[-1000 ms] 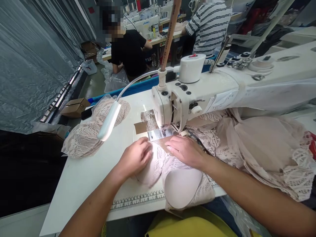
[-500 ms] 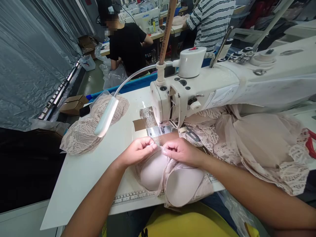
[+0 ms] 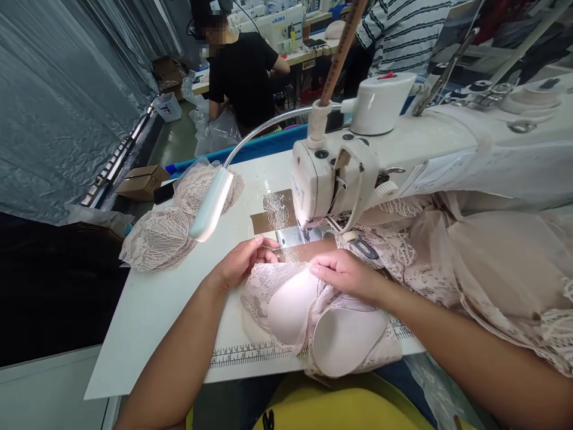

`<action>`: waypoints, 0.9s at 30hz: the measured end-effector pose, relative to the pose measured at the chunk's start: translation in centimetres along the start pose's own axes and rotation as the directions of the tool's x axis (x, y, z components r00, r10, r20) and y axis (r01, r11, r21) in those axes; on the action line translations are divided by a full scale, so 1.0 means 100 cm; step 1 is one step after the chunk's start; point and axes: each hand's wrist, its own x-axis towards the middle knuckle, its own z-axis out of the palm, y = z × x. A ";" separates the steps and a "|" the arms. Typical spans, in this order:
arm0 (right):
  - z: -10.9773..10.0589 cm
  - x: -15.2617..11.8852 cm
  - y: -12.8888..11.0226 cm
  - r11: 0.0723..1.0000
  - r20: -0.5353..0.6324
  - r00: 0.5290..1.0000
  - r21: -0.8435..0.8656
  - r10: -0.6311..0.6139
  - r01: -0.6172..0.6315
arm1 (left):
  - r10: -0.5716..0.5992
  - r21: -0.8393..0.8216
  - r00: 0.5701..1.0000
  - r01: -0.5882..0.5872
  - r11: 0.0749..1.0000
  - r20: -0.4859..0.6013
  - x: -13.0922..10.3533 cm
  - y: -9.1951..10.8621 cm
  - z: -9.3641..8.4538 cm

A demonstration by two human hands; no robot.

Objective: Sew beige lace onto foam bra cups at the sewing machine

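Observation:
A pale pink bra (image 3: 293, 304) with moulded cups and lace sides lies at the front of the sewing table, its cups facing up. My right hand (image 3: 344, 272) pinches its upper edge between the cups, thumb on top. At the bra's upper left lace edge is my left hand (image 3: 250, 260), fingers apart and loosely curved; whether the fingertips touch the lace I cannot tell. Just beyond both hands stands the sewing machine (image 3: 313, 185), its needle area above a metal plate (image 3: 290, 237). No cloth from the bra lies under the needle.
Stacked lace cups (image 3: 156, 242) lie at the table's left, under a bendable lamp (image 3: 210, 206). More lace garments (image 3: 505, 251) are heaped right of the machine. A printed ruler (image 3: 244, 353) runs along the front edge. Two people work behind; one wears a black shirt (image 3: 246, 77).
My left hand has let go of the bra's upper edge and moved left, its fingers opening. The left lace side now lies spread out. My right hand still grips the edge.

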 end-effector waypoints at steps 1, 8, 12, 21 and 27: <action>0.000 0.000 0.000 1.000 -0.003 1.000 -0.004 0.005 -0.005 | 0.007 0.008 1.000 -0.007 1.000 0.004 -0.001 0.001 0.000; 0.000 0.002 0.000 0.999 0.027 0.999 -0.022 -0.034 0.035 | 0.162 0.375 0.984 -0.180 0.909 0.079 -0.006 0.001 0.023; 0.001 0.002 0.000 0.993 0.035 0.995 -0.075 -0.093 0.096 | 0.209 0.441 0.977 -0.206 0.874 0.042 -0.001 -0.007 0.041; -0.003 -0.004 -0.010 0.976 0.021 0.991 -0.166 -0.135 0.137 | 0.162 0.446 0.984 -0.176 0.878 0.070 -0.007 -0.003 0.037; -0.021 -0.066 -0.023 0.798 0.042 0.996 -0.601 0.080 -0.039 | 0.001 0.763 0.997 -0.059 0.644 0.076 -0.054 -0.001 0.027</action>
